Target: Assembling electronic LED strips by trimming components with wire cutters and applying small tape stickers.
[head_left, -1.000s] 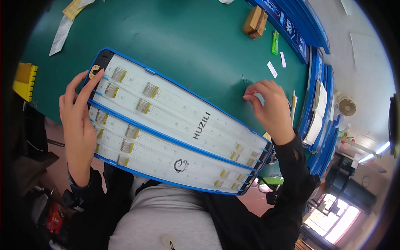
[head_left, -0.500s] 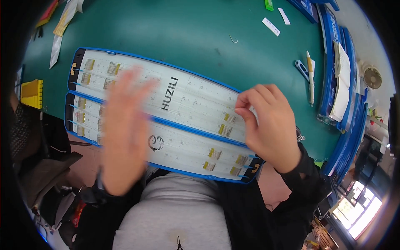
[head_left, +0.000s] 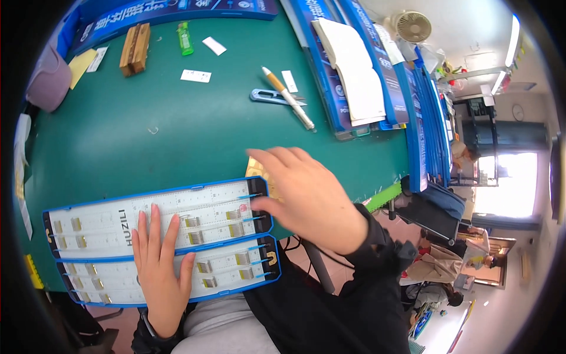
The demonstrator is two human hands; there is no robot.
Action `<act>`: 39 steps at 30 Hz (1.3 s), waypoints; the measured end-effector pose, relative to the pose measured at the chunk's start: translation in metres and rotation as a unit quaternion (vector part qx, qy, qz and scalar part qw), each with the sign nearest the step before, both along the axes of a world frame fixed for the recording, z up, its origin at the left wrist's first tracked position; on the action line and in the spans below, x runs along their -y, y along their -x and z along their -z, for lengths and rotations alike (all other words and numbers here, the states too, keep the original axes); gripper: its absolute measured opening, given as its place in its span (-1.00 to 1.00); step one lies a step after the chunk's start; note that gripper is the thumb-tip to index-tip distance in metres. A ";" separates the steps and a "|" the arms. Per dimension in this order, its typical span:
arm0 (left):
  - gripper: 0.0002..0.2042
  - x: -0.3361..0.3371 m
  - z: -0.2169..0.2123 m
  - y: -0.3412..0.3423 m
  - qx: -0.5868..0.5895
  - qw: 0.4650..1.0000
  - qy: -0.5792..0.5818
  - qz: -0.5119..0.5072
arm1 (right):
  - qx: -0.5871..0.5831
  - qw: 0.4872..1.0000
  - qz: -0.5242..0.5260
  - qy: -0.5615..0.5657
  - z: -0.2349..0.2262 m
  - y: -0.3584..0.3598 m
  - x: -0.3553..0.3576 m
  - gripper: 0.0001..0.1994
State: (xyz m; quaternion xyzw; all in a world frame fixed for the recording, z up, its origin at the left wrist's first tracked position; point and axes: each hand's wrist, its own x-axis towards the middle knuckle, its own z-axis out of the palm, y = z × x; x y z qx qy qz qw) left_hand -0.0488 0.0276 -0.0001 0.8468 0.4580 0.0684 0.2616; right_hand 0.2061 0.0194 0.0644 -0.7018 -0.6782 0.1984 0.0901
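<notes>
A long blue hinged case [head_left: 159, 252] lies open along the table's near edge. White panels line both halves, with several rows of small yellow-backed clusters of fine metal pins or hooks on them; their exact kind is too small to tell. Flat on the upper panel rests my left hand [head_left: 158, 271], fingers spread. My right hand [head_left: 312, 197] is at the case's right end, thumb and fingers apart. Its fingers are over a yellowish sheet with round marks [head_left: 256, 168], partly hidden behind them; whether they touch it I cannot tell. Blue strands run into the black end piece [head_left: 257, 187].
A pen [head_left: 289, 97] lies across a blue cutter [head_left: 268, 96]. Beyond are a wooden block [head_left: 135, 50], a green lighter-like item [head_left: 185, 40], paper slips [head_left: 196, 75] and a small hook [head_left: 153, 130]. Blue boxes bearing an open notebook [head_left: 352, 71] line the right side.
The view has swung right, so the case appears lower and more to the left. My left hand, blurred before, now lies on the panel. My right hand has left its pinch and opened at the case's end.
</notes>
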 end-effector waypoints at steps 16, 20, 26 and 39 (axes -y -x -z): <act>-0.52 0.008 0.003 0.003 -0.013 0.996 -0.081 -0.018 | -0.195 0.963 0.121 -0.141 0.046 -0.054 0.060 -0.36; -0.53 0.007 0.002 -0.007 0.008 0.998 -0.068 -0.011 | -0.479 0.798 0.212 -0.297 0.034 -0.008 0.050 -0.42; -0.50 0.006 0.006 -0.015 0.006 0.998 -0.059 -0.026 | -0.643 0.707 0.110 -0.273 0.054 0.028 0.017 -0.74; -0.49 0.007 0.008 -0.009 -0.030 0.999 -0.026 -0.025 | -0.569 0.785 0.084 -0.231 0.076 0.050 0.000 -0.83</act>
